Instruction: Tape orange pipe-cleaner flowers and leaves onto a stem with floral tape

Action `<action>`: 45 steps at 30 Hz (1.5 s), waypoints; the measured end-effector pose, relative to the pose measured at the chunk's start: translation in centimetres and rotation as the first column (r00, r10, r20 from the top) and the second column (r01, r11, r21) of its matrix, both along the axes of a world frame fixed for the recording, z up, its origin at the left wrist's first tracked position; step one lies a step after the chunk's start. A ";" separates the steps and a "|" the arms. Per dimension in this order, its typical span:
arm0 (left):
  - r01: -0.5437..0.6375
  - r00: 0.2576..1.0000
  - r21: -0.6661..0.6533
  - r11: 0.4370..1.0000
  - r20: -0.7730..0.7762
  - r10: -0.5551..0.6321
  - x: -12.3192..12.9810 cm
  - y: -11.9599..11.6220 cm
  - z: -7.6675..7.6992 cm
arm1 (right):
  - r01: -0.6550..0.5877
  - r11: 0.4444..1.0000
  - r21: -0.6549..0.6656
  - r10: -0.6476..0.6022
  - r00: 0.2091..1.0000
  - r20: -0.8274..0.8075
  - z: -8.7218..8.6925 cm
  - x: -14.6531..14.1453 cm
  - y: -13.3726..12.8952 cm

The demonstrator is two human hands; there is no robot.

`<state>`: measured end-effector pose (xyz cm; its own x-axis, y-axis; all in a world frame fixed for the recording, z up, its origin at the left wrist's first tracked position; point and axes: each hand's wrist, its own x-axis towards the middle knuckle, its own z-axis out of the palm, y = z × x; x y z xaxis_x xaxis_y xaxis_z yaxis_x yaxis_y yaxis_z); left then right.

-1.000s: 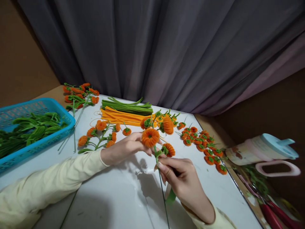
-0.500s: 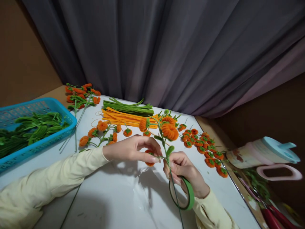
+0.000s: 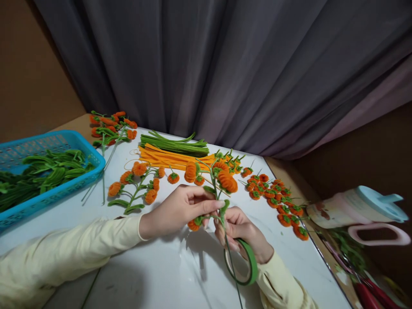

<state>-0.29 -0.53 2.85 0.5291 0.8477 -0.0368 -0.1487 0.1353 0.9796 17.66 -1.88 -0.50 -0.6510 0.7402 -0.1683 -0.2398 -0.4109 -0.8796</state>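
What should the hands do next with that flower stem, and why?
I'd wind a little green tape around the stem, just where the low orange flower meets it. The left hand is pinching right by that spot, and the right hand has the tape roll hanging beside the stem, so both look ready.

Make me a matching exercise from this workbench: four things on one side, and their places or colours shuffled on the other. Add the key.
Things
1. Basket
2. Roll of tape
3. Cup
4. Yellow-orange strips

Descriptions
A. Has a light blue lid and a pale pink handle
B. Lie alongside the green strips, on the side nearer the person
C. Bright blue, with green leaf pieces inside
D. Green, hanging at the right hand

Right pairs: 1-C, 2-D, 3-A, 4-B
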 end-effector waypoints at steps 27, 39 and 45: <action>0.091 0.983 0.017 0.996 -0.164 -0.087 -0.9 1.5 -1.9 | 0.028 0.956 0.293 -0.182 0.840 0.512 2.6 -0.4 -0.2; 0.037 0.965 -0.162 0.986 -0.250 -0.078 -1.3 2.4 -7.1 | -0.070 0.990 0.119 0.007 0.887 0.462 -2.9 -0.4 1.6; 0.024 0.945 -0.156 0.988 -0.320 -0.073 -1.1 2.3 -6.9 | -0.168 0.960 0.223 -0.009 0.778 0.628 -2.4 -0.5 1.2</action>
